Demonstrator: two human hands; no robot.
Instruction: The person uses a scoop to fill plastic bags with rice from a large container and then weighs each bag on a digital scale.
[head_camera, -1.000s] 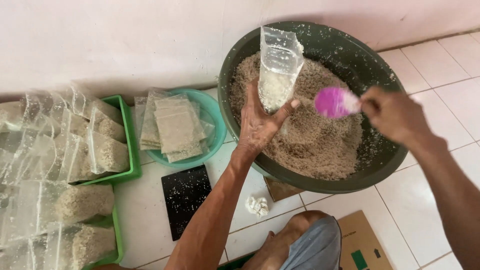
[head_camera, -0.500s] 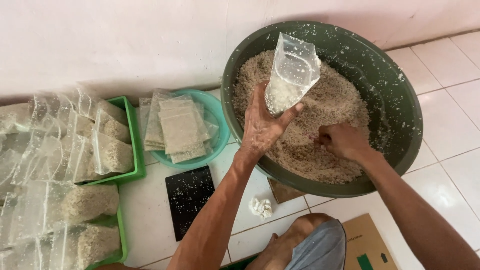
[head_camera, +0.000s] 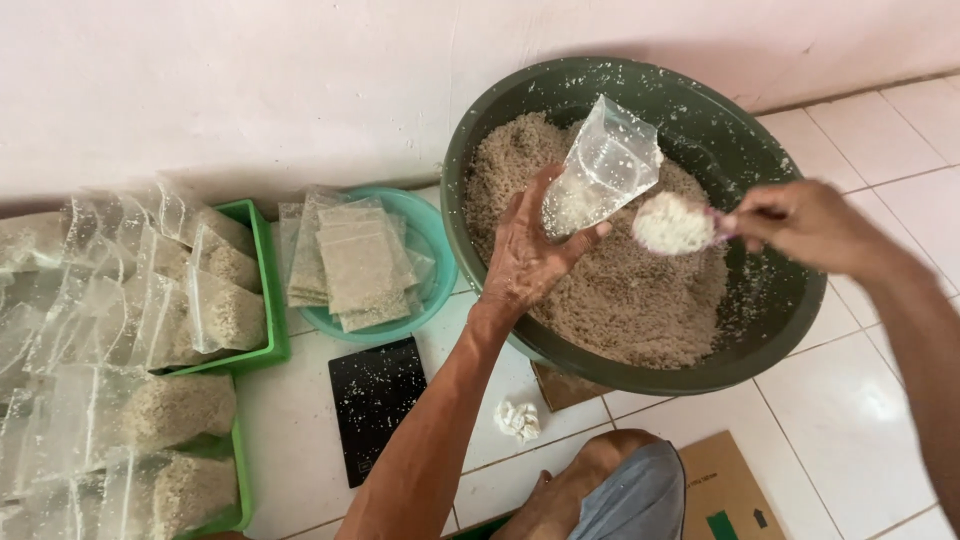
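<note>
White floor tiles (head_camera: 830, 440) carried a black flat scale (head_camera: 375, 405) nearest the viewer. Beyond it, the left hand (head_camera: 525, 255) was clamped on a clear plastic bag (head_camera: 600, 170), tilted over a dark green basin (head_camera: 790, 300) of grain. Just beside the bag's mouth, the right hand (head_camera: 800, 225) pinched a heaped scoop (head_camera: 675, 222). Filled bags (head_camera: 200, 300) lay in green trays (head_camera: 268, 290) at left.
</note>
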